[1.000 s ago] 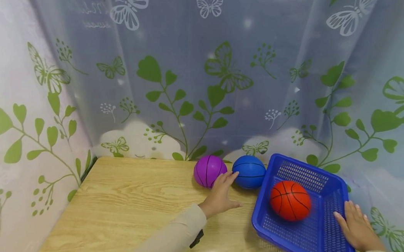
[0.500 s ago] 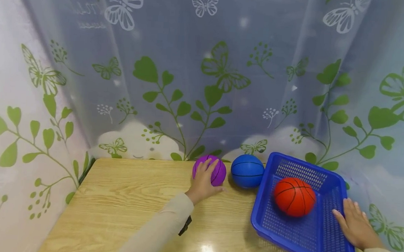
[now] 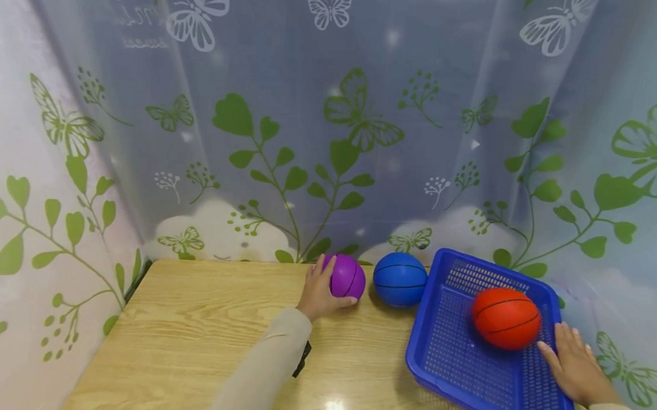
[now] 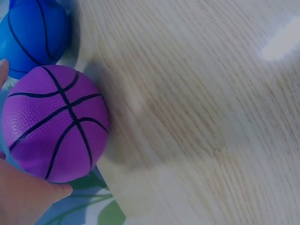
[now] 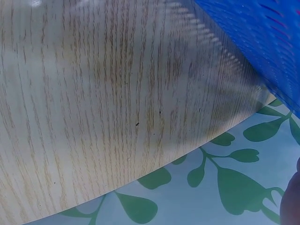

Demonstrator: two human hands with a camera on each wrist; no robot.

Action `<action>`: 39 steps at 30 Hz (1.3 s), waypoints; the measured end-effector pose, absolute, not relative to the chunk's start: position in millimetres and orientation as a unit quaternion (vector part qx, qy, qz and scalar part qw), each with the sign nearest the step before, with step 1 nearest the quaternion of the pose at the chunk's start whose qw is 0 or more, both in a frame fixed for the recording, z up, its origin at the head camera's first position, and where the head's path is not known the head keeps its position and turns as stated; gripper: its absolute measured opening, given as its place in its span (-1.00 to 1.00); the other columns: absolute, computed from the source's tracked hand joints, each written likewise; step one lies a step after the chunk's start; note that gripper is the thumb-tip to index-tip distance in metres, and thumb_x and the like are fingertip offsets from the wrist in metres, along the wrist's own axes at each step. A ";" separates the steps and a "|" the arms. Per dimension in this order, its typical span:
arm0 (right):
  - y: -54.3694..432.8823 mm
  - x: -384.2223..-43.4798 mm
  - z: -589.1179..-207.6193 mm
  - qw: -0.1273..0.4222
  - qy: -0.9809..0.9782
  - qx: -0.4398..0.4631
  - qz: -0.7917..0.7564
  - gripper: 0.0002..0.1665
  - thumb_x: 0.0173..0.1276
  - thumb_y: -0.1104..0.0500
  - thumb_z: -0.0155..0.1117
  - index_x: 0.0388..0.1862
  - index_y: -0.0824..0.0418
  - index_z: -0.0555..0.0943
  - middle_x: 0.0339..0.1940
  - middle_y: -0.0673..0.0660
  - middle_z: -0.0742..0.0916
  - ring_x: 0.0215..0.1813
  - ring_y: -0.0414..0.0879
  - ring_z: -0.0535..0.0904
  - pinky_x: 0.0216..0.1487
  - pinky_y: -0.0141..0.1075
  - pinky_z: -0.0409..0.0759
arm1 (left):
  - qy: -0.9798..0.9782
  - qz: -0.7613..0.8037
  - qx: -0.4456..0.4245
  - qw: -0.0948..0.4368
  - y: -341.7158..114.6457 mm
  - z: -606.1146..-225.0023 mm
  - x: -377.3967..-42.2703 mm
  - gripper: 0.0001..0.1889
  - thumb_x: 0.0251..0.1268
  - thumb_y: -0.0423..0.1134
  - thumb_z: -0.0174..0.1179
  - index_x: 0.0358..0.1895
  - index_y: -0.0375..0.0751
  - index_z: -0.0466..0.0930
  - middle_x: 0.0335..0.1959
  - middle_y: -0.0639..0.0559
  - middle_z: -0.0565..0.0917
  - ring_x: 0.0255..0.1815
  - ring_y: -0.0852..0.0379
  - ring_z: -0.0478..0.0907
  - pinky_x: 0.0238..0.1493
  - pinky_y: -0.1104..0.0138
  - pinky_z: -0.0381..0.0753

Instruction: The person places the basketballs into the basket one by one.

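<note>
A purple toy basketball [image 3: 350, 278] sits near the table's back edge in the head view. My left hand [image 3: 320, 294] curves round its left and front sides, thumb in front, fingers toward the far side. Seen from the left wrist, fingers [image 4: 28, 194] lie at the ball's edge. Just right of it is a blue basketball [image 3: 400, 279]. A red basketball [image 3: 506, 319] lies inside the blue plastic basket [image 3: 464, 389], toward its right wall. Flat against that basket's right rim rests my right hand [image 3: 581, 368], fingers straight; only a blurred bit shows in the right wrist view.
The wooden table [image 3: 201, 341] extends to the left and front of the balls. A printed curtain [image 3: 287, 133] with leaves and butterflies hangs behind it and on both sides. The basket stands at the table's right end, close beside the blue ball.
My left hand has moved left from between the purple and blue balls to the purple ball's left side. The red ball has rolled right within the basket. My right hand stays at the rim.
</note>
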State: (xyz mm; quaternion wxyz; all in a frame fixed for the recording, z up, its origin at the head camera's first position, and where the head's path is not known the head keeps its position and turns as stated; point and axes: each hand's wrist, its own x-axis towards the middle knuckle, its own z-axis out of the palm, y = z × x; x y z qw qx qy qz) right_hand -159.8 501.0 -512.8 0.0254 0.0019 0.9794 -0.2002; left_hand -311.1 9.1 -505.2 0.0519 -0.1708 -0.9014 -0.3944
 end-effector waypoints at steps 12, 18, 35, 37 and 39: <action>499.0 -158.8 -509.6 0.025 0.979 0.001 -0.200 -0.13 0.60 -0.08 -0.43 0.38 0.70 -0.30 0.33 0.75 -0.15 0.37 0.59 -0.44 0.28 0.37 -0.50 | -0.905 -0.382 -0.123 0.139 12.1 -514.4 -303.7 -0.19 -0.02 0.05 0.45 0.33 -0.19 0.38 0.17 -0.22 0.37 0.23 -0.23 0.30 0.09 -0.13 0.46; 497.6 -158.1 -509.1 0.026 0.979 0.001 -0.202 -0.12 0.60 -0.08 -0.42 0.38 0.70 -0.31 0.33 0.76 -0.15 0.37 0.58 -0.44 0.28 0.37 -0.50 | -0.910 -0.375 -0.103 0.140 12.4 -517.3 -302.2 -0.06 -0.04 0.14 0.43 0.41 -0.19 0.25 0.29 -0.30 0.25 0.30 -0.26 0.21 0.11 -0.14 0.45; 499.8 -160.6 -508.0 0.029 0.980 -0.001 -0.199 -0.11 0.60 -0.09 -0.43 0.36 0.72 -0.30 0.32 0.77 -0.15 0.36 0.60 -0.44 0.27 0.39 -0.47 | -0.884 -0.456 -0.098 0.045 13.0 -523.8 -291.2 -0.02 -0.10 0.03 0.49 0.42 -0.21 0.20 0.35 -0.33 0.23 0.23 -0.41 0.33 0.04 -0.17 0.51; 499.0 -160.3 -508.2 0.032 0.979 -0.001 -0.202 -0.11 0.60 -0.09 -0.44 0.36 0.72 -0.30 0.31 0.77 -0.16 0.35 0.60 -0.45 0.27 0.39 -0.48 | -0.883 -0.456 -0.094 0.055 12.7 -525.7 -291.3 -0.04 -0.13 0.02 0.51 0.40 -0.18 0.24 0.31 -0.28 0.29 0.20 -0.37 0.37 0.02 -0.14 0.53; 498.3 -160.1 -507.7 0.036 0.978 0.001 -0.206 -0.10 0.60 -0.10 -0.44 0.36 0.72 -0.31 0.31 0.78 -0.16 0.35 0.60 -0.46 0.26 0.40 -0.48 | -0.884 -0.454 -0.092 0.065 13.2 -526.8 -291.6 -0.06 -0.15 0.01 0.52 0.37 -0.16 0.28 0.27 -0.24 0.34 0.17 -0.33 0.40 0.00 -0.12 0.55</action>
